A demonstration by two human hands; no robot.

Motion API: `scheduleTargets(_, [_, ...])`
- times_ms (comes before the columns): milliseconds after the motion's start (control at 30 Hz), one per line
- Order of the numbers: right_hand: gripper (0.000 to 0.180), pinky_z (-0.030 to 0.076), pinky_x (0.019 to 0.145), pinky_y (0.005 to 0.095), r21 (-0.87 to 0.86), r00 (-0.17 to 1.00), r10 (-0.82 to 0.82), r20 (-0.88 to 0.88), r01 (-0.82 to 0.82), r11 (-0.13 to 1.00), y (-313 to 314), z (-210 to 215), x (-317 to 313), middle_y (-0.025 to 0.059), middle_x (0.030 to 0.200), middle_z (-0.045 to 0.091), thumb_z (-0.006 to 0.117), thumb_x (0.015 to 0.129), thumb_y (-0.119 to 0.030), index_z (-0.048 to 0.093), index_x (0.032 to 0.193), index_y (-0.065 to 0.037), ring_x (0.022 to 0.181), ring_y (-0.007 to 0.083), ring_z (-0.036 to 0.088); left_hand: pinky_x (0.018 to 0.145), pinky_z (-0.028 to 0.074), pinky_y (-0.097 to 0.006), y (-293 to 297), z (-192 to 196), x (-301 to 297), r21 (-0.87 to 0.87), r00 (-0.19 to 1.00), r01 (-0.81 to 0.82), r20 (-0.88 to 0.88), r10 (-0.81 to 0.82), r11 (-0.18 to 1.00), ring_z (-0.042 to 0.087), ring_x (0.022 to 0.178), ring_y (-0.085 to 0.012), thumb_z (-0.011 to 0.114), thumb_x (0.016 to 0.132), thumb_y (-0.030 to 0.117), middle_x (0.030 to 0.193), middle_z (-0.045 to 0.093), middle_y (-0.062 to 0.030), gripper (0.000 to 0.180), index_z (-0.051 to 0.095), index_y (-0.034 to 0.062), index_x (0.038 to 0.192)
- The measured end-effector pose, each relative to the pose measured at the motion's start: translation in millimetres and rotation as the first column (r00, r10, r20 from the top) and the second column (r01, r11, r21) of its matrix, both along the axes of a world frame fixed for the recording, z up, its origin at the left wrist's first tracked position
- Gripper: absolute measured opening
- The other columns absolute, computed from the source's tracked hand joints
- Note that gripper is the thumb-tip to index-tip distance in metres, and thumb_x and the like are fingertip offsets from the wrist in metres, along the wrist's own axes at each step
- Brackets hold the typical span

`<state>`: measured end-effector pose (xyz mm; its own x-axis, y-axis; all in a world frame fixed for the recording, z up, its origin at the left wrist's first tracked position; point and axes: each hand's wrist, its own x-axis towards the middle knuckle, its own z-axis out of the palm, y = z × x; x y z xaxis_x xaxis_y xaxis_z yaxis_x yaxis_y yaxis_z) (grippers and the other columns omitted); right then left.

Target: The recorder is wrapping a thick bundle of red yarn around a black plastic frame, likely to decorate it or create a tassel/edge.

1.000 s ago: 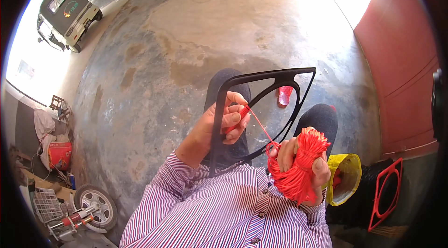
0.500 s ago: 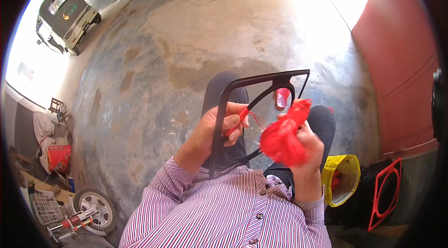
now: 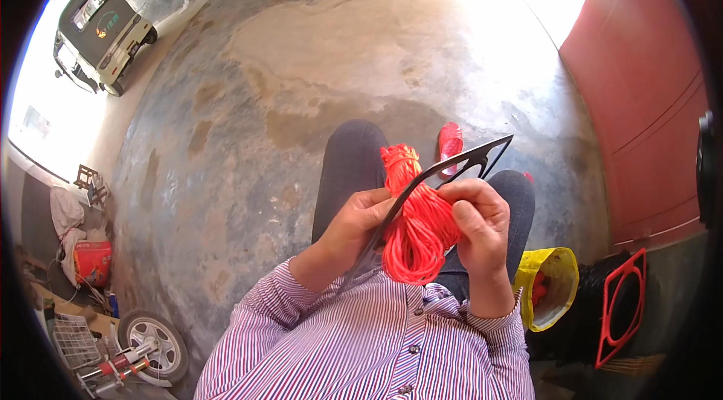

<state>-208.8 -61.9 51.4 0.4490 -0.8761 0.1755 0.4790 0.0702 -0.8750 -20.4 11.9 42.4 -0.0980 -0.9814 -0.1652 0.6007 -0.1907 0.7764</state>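
A hank of bright red cord (image 3: 422,238) hangs in front of my lap, its bound upper end tipped away from me. Across it lies one bar of a black frame (image 3: 461,157), tilted nearly edge-on; part of the cord shows on each side of the bar. My left hand (image 3: 352,225) is closed at the frame's left side, its fingertips against the cord and partly hidden. On the other side my right hand (image 3: 482,221) pinches at the hank's right edge, thumb and forefinger together. The frame's inner ring is mostly hidden.
Beside my right knee stands a yellow bag (image 3: 547,291) with red things inside. A red frame (image 3: 623,308) leans against something black further right. At lower left are a wheel (image 3: 153,345) and a red sack (image 3: 93,263). A red shoe (image 3: 450,145) shows beyond the frame.
My right hand has brought the red hank left, to the frame's bar and my left hand. The frame has turned from facing me to nearly edge-on, and the hank now hangs loosely spread.
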Motion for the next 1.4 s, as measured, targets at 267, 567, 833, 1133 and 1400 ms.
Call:
scheduleTargets(267, [0.061, 0.055, 0.094, 0.0426, 0.453, 0.774, 0.35, 0.528, -0.605, 0.655, -4.0, -39.4, 9.1, 0.0205, 0.128, 0.06, 0.066, 0.089, -0.036, 0.052, 0.129, 0.008, 0.114, 0.029, 0.063, 0.1, 0.049, -0.038, 3.1, 13.4, -11.4, -0.072, 0.749, 0.27, -0.611, -0.257, 0.96, 0.065, 0.111, -0.0255, 0.067, 0.087, 0.021, 0.121, 0.067, -0.0163, 0.047, 0.059, -0.0066, 0.124])
scheduleTargets(567, [0.046, 0.056, 0.09, 0.0461, 0.43, 0.738, 0.157, 0.657, -0.537, 0.726, -15.7, -45.5, 26.5, 0.0225, 0.117, 0.064, 0.052, 0.097, -0.03, 0.055, 0.123, 0.008, 0.101, 0.0329, 0.067, 0.067, 0.046, -0.028, 6.0, 4.2, 0.0, -0.077, 0.938, 0.346, 0.044, -0.344, 0.935, 0.062, 0.079, -0.0176, 0.028, 0.1, 0.064, 0.108, 0.068, -0.0156, 0.08, 0.059, -0.0048, 0.127])
scheduleTargets(833, [0.05, 0.051, 0.097, 0.0444, 0.483, 0.875, -0.157, 0.457, -0.096, 0.87, -29.7, -81.2, 2.0, 0.0186, 0.109, 0.069, 0.054, 0.078, -0.027, 0.062, 0.117, 0.003, 0.101, 0.032, 0.067, 0.048, 0.035, -0.025, 8.8, 15.4, -5.4, -0.049, 0.986, 0.169, 0.01, -0.168, 0.984, 0.048, 0.057, -0.0128, 0.037, 0.098, 0.065, 0.087, 0.062, -0.0122, 0.078, 0.059, -0.0036, 0.128])
scheduleTargets(1133, [0.047, 0.045, 0.095, 0.0492, 0.153, 0.687, 0.175, 0.705, -0.389, 0.909, -22.4, -50.4, -7.9, 0.0199, 0.092, 0.065, 0.059, 0.075, -0.033, 0.052, 0.109, -0.002, 0.086, 0.0338, 0.062, 0.043, 0.031, -0.021, -0.4, 25.9, -0.5, -0.013, 0.997, 0.075, 0.021, -0.074, 0.997, 0.045, 0.052, -0.0076, 0.072, 0.089, 0.023, 0.081, 0.059, -0.0084, 0.052, 0.053, -0.0018, 0.131])
scheduleTargets(1400, [0.046, 0.048, 0.084, 0.0469, 0.147, 0.712, 0.206, 0.671, -0.4, 0.905, -12.6, -34.7, -6.3, 0.0207, 0.083, 0.064, 0.056, 0.08, -0.035, 0.052, 0.109, 0.001, 0.078, 0.035, 0.061, 0.041, 0.03, -0.021, -8.1, 13.8, 6.3, -0.117, 0.977, 0.199, -0.047, -0.206, 0.973, 0.042, 0.05, -0.0054, 0.064, 0.095, 0.011, 0.078, 0.053, -0.003, 0.029, 0.052, 0.0067, 0.122])
